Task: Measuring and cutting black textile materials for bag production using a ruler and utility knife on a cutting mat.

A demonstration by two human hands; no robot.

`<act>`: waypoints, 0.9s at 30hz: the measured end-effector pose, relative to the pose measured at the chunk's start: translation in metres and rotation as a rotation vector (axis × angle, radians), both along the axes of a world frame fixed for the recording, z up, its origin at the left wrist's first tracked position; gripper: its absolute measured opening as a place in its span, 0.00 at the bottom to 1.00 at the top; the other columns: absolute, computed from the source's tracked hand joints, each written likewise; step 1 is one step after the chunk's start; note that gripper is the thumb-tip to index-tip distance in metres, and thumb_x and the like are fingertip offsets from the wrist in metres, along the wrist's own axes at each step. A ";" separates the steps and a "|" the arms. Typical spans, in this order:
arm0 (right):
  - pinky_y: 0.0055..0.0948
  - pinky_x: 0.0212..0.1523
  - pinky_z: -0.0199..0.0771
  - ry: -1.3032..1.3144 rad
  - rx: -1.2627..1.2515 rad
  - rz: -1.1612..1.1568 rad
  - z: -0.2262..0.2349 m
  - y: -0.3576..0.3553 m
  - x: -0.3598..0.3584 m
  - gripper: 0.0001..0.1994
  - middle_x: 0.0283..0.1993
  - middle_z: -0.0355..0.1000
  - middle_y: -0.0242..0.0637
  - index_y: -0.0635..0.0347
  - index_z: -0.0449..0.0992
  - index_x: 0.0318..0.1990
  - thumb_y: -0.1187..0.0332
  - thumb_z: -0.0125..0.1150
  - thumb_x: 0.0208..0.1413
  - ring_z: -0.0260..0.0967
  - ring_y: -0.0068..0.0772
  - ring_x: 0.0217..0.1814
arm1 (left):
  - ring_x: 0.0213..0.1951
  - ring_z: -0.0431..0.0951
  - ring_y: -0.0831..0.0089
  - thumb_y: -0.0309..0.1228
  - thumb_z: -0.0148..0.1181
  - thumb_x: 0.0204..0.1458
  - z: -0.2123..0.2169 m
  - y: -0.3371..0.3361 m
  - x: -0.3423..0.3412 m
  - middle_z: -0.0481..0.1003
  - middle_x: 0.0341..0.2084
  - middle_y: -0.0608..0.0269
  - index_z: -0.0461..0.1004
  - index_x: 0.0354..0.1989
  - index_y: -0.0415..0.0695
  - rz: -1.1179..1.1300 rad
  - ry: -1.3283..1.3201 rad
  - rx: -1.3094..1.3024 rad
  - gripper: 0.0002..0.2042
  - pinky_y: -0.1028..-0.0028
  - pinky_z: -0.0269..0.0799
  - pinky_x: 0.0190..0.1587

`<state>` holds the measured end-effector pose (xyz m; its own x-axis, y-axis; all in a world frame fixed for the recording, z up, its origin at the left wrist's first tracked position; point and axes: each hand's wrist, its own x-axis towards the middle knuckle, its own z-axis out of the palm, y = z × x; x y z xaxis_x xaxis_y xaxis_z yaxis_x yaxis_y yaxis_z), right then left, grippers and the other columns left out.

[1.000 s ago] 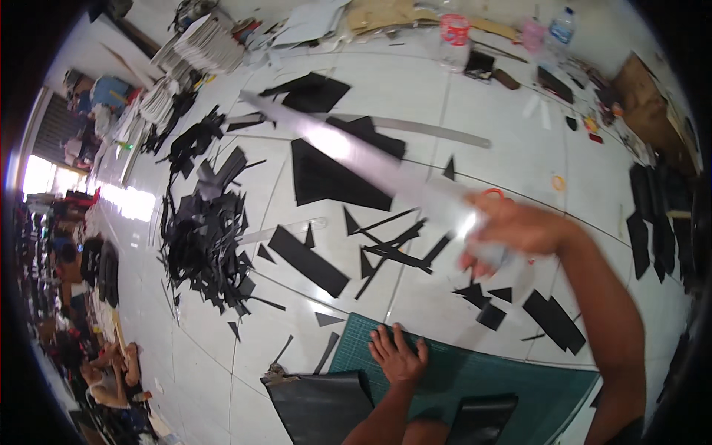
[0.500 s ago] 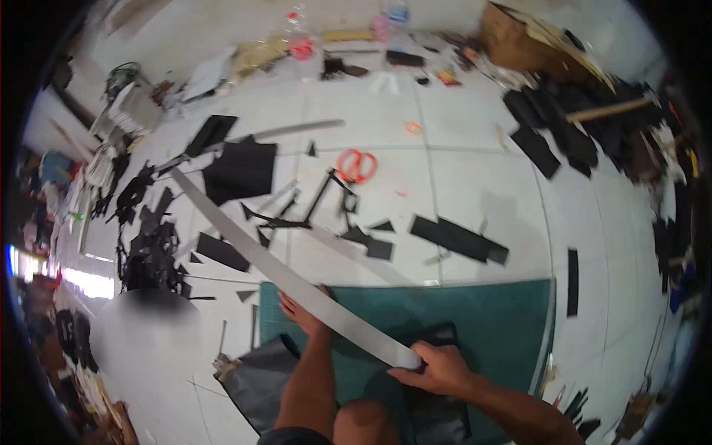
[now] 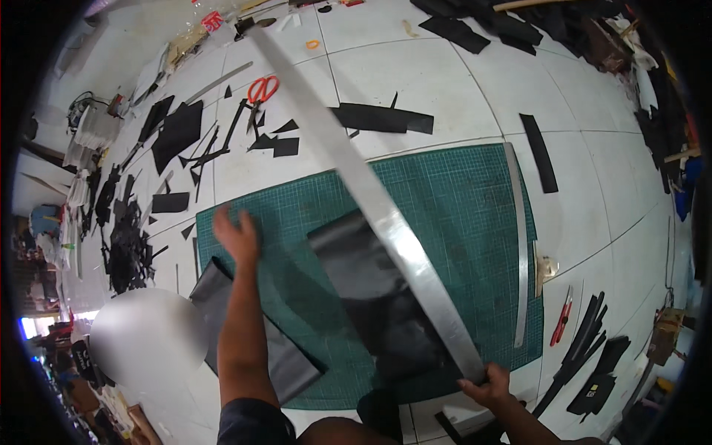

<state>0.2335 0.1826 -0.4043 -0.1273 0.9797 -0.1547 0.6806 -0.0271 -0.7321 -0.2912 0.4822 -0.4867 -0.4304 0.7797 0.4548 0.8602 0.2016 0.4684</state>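
A long, flat metal ruler (image 3: 404,245) slants from the near right to the far left, its far end reaching past the green cutting mat (image 3: 475,193). My right hand (image 3: 491,387) is closed around its near end, by the mat's near right corner. Beneath the ruler, in the picture, a black sheet (image 3: 360,285) lies on the mat. My left hand (image 3: 237,233) holds nothing, fingers apart, over the mat's far left corner. Below that forearm, a second dark sheet (image 3: 285,363) overlaps the mat's left edge; the arm hides part of it.
A second metal strip (image 3: 519,259) lies along the mat's right side. A red-handled cutter (image 3: 564,319) rests on the floor tiles to the right. Beyond the mat are orange-handled scissors (image 3: 261,90) and several black scraps (image 3: 178,133). A heap of black offcuts (image 3: 127,248) lies left.
The view has shifted, showing more of the mat. My right hand has swung the ruler, so it points farther away and less to the left. My left hand appears farther left.
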 end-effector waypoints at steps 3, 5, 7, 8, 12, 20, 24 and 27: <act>0.31 0.17 0.68 0.090 -0.024 -0.142 -0.015 -0.024 0.005 0.22 0.17 0.67 0.38 0.63 0.67 0.25 0.59 0.77 0.38 0.65 0.28 0.16 | 0.54 0.68 0.49 0.27 0.61 0.47 0.023 -0.067 0.113 0.70 0.49 0.48 0.73 0.44 0.42 -0.452 -0.030 -0.134 0.14 0.55 0.61 0.57; 0.30 0.18 0.67 0.144 -0.123 -0.232 -0.025 -0.046 0.003 0.21 0.18 0.67 0.37 0.63 0.67 0.25 0.62 0.77 0.38 0.64 0.23 0.18 | 0.55 0.69 0.50 0.28 0.62 0.46 0.045 -0.115 0.181 0.70 0.50 0.50 0.75 0.43 0.45 -0.691 -0.088 -0.246 0.14 0.56 0.63 0.57; 0.31 0.19 0.67 0.154 -0.244 -0.326 -0.039 -0.071 -0.003 0.21 0.19 0.68 0.37 0.62 0.66 0.26 0.62 0.76 0.39 0.65 0.25 0.18 | 0.56 0.68 0.51 0.30 0.61 0.48 0.054 -0.143 0.219 0.70 0.51 0.52 0.74 0.44 0.44 -0.731 -0.080 -0.295 0.14 0.57 0.63 0.58; 0.31 0.19 0.67 0.165 -0.237 -0.318 -0.038 -0.080 -0.007 0.21 0.19 0.68 0.37 0.62 0.66 0.26 0.62 0.76 0.39 0.65 0.25 0.18 | 0.56 0.68 0.51 0.30 0.61 0.48 0.051 -0.149 0.227 0.70 0.51 0.52 0.74 0.44 0.44 -0.724 -0.066 -0.290 0.14 0.57 0.63 0.58; 0.32 0.18 0.67 0.144 -0.114 -0.277 -0.035 -0.104 -0.024 0.22 0.16 0.65 0.37 0.61 0.65 0.25 0.60 0.76 0.39 0.65 0.30 0.16 | 0.56 0.67 0.50 0.29 0.60 0.49 0.036 -0.152 0.231 0.70 0.50 0.51 0.72 0.46 0.42 -0.696 0.020 -0.291 0.15 0.57 0.62 0.58; 0.38 0.18 0.69 -0.032 0.057 -0.187 -0.075 -0.129 -0.023 0.22 0.16 0.66 0.38 0.60 0.69 0.23 0.54 0.75 0.38 0.68 0.41 0.16 | 0.50 0.70 0.49 0.28 0.58 0.50 0.010 -0.143 0.233 0.71 0.47 0.48 0.70 0.44 0.38 -0.760 -0.048 -0.251 0.13 0.57 0.65 0.55; 0.39 0.18 0.67 -0.117 -0.091 -0.223 -0.068 -0.122 -0.034 0.21 0.16 0.67 0.40 0.60 0.70 0.25 0.54 0.73 0.40 0.67 0.44 0.16 | 0.49 0.70 0.48 0.28 0.59 0.50 0.004 -0.144 0.232 0.71 0.46 0.47 0.70 0.44 0.37 -0.778 0.012 -0.235 0.13 0.57 0.66 0.53; 0.42 0.29 0.68 -0.221 0.005 -0.177 -0.059 -0.124 -0.039 0.24 0.22 0.70 0.40 0.62 0.73 0.35 0.51 0.71 0.41 0.71 0.44 0.24 | 0.48 0.70 0.48 0.29 0.60 0.49 0.010 -0.140 0.234 0.70 0.44 0.48 0.69 0.44 0.37 -0.760 0.041 -0.333 0.14 0.57 0.67 0.52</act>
<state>0.1943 0.0585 -0.4636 0.0817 0.9845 -0.1550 0.8089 -0.1563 -0.5668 -0.0569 0.3418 -0.4765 0.2801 0.9478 0.1522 0.8327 -0.3188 0.4528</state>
